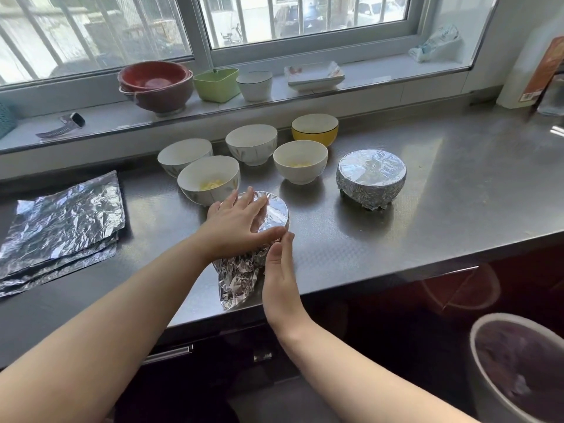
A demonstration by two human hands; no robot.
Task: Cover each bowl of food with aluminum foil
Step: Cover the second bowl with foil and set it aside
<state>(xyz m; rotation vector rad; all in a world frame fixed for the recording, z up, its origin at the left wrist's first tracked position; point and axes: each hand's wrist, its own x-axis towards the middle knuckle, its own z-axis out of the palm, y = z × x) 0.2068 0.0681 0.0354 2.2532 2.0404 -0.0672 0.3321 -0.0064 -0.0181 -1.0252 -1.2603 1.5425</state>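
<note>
Steel bench (427,209) carries a foil stack (61,227) at left and five uncovered bowls (300,161) far. Near the edge, the left hand (235,221) presses flat, fingers straight, on the foil-draped bowl (274,209); the right hand (279,270), fingers straight together, smooths its side. Loose foil below may tear if pulled hard.

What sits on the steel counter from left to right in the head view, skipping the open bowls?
Stack of foil sheets → bowl being wrapped, both hands on it → finished foil-covered bowl.
</note>
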